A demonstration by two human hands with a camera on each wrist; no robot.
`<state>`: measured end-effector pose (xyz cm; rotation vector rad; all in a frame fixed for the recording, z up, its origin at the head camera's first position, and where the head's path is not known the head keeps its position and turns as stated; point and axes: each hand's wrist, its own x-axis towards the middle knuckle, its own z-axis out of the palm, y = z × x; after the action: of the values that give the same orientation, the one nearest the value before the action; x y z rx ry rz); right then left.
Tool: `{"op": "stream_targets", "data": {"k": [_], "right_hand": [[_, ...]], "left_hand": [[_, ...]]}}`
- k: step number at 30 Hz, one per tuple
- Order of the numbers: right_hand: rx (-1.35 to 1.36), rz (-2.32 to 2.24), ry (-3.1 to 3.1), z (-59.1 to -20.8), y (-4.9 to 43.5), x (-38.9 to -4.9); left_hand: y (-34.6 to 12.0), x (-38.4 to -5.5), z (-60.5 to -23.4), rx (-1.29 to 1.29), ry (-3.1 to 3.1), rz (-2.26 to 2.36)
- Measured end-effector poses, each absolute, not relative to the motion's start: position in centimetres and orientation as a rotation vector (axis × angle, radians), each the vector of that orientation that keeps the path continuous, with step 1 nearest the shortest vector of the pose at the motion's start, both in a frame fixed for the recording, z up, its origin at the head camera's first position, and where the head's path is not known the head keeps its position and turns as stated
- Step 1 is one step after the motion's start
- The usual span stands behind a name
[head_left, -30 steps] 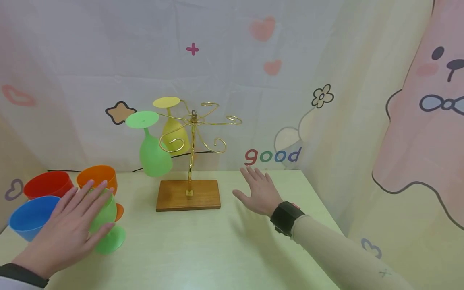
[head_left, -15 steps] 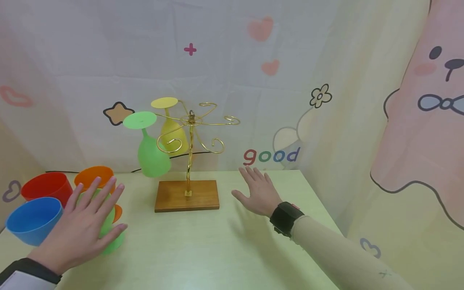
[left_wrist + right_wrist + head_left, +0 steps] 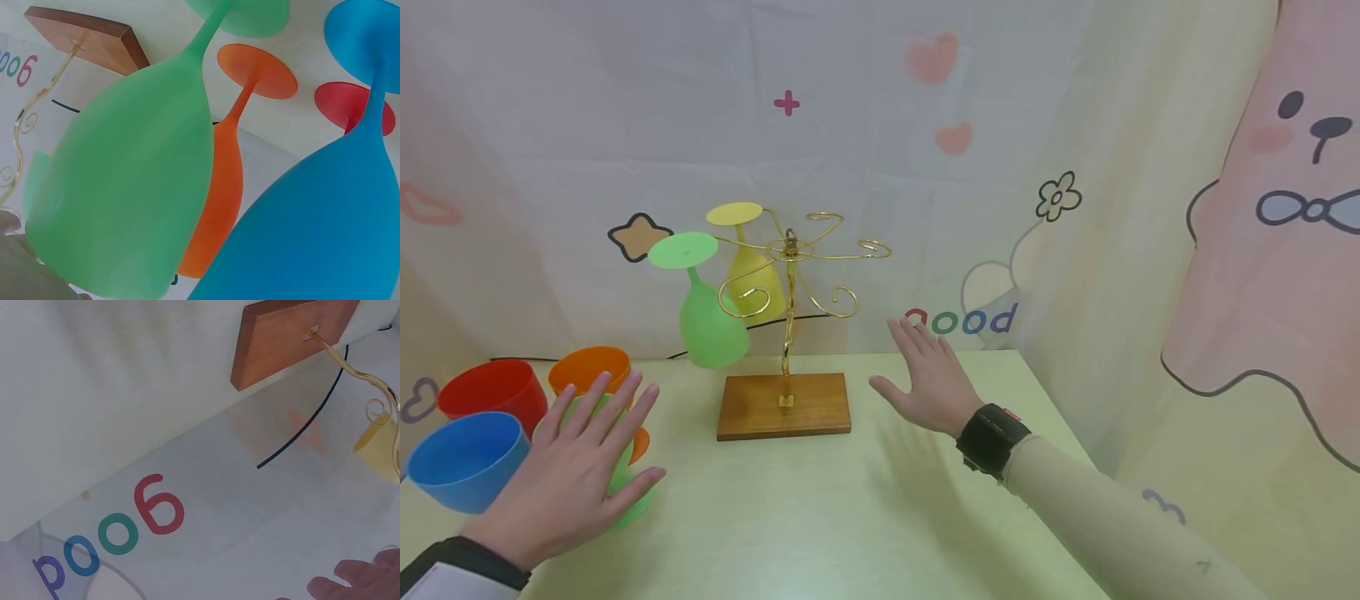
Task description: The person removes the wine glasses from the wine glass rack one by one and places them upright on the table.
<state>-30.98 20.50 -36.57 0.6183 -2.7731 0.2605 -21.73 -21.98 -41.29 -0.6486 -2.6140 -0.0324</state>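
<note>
A pale cloth (image 3: 700, 108) printed with hearts and a pink animal hung behind everything. The cream worktop (image 3: 790, 517) lay in front of it. Toward its back stood the gold rack (image 3: 788, 325), upright on a wooden base (image 3: 812, 408), with curled arms spread from the top of its post. A hanging green glass (image 3: 711, 333) and a yellow glass (image 3: 751, 257) hung upside down from arms on the left hand's side.

At that end of the worktop stood four more glasses, bowls up: a blue glass (image 3: 467, 462), a red glass (image 3: 493, 392), an orange glass (image 3: 591, 367) and, nearest the left hand, a standing green glass (image 3: 131, 175).

The left hand (image 3: 568, 483) spread in front of it, grip wide and holding nothing; whether it touched the glass could not be told. The right hand (image 3: 931, 375) was raised beside the rack, apart from it, grip loose with fingers straight, also holding nothing. A black band (image 3: 992, 437) circled the right wrist.
</note>
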Motion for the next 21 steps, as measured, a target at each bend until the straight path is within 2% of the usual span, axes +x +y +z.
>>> {"op": "stream_targets", "data": {"k": [9, 21], "right_hand": [[0.685, 0.5, -2.595, -33.7, 18.8, -30.6], [0.9, 0.453, -2.338, -30.5, 15.7, -30.5]], "left_hand": [[-21.7, -21.5, -41.4, -0.647, -2.618, -0.03], [-21.9, -21.2, -41.0, -0.651, -2.619, -0.031]]}}
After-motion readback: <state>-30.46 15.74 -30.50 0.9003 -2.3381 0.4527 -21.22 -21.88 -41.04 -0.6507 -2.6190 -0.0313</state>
